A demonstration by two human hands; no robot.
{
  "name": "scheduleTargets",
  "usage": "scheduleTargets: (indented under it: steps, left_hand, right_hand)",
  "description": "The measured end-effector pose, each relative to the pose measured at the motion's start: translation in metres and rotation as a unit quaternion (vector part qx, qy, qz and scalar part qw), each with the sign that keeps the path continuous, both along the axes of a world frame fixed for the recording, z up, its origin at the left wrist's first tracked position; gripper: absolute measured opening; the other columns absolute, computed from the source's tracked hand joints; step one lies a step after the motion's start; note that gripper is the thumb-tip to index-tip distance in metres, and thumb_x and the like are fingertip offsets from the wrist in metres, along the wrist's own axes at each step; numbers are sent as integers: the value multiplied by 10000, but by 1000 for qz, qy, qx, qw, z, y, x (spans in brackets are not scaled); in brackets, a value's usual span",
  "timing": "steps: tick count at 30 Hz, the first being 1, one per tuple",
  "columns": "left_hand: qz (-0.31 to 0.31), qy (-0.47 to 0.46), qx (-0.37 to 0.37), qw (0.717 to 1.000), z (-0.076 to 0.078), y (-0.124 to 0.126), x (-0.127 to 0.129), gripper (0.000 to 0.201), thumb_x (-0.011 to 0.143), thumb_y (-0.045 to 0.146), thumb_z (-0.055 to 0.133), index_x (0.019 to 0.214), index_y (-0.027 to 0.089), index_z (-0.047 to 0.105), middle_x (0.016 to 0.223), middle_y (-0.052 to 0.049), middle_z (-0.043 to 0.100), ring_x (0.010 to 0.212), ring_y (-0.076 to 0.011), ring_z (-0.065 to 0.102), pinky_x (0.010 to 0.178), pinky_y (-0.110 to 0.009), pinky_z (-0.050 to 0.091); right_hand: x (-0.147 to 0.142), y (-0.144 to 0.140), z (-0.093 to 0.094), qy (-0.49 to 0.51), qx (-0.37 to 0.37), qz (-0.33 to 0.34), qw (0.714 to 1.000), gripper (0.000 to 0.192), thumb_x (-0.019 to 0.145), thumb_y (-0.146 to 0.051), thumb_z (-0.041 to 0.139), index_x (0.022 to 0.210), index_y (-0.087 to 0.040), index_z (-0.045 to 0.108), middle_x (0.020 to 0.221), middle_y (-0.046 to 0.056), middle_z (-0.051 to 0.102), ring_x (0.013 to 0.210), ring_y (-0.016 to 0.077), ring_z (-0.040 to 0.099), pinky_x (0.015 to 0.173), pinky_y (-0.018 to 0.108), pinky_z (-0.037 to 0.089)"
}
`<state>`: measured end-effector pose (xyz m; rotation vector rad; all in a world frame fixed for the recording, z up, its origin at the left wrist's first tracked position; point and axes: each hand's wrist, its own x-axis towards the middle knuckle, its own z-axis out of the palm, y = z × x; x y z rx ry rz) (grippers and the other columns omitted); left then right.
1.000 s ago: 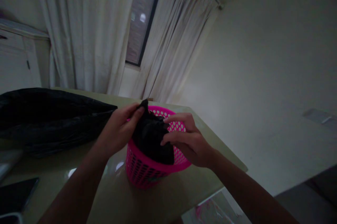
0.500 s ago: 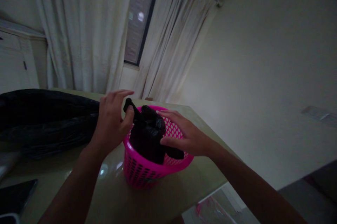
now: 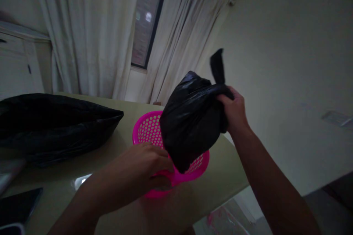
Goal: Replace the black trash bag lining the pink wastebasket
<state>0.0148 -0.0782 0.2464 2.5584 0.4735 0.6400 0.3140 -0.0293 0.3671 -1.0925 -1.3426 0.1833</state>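
The right hand (image 3: 234, 111) gripped the knotted black bag (image 3: 190, 117), lifting it out; left fingers (image 3: 158, 165) seemingly clasped the pink basket (image 3: 146, 128)'s rim, steadying it.

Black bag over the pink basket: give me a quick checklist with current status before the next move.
1. Right hand grips the tied neck of the black bag: ok.
2. Bag lifted out of the pink basket: ok, though its bottom hangs just above the rim.
3. Left hand steadies the basket's near rim: ok.
4. Basket sits flat on the table: ok.
5. Knot holds tight: cannot tell.
6. Basket empty inside: cannot tell; bag and hand hide part.
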Motion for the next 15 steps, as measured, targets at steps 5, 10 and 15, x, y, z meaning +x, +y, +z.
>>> scheduleTargets:
  steps: [5,10,15]
  left_hand:
    - [22,-79,5,997,1,12,-8,127,976,420,778,1032,308,798,1068,-22,803,1011,-231,731,914,-354,491]
    - [459,-131,64,877,0,50,-55,495,1078,610,443,892,248,725,844,-66,706,745,-255,623,695,-364,380]
    - [531,106,111,834,-44,91,-95,456,989,633,555,874,220,710,924,-128,774,853,-322,675,631,-314,298]
  right_hand:
    - [85,11,23,235,132,-149,951,173,780,-119,726,946,-157,696,925,24,722,821,136,691,762,252,602]
    - [131,7,-4,249,117,-237,932,228,702,-138,741,922,-177,696,846,-11,695,744,134,647,676,238,571]
    - [149,13,-78,19,-171,-289,942,459,693,-244,729,1141,-153,771,882,24,733,804,193,668,705,284,543]
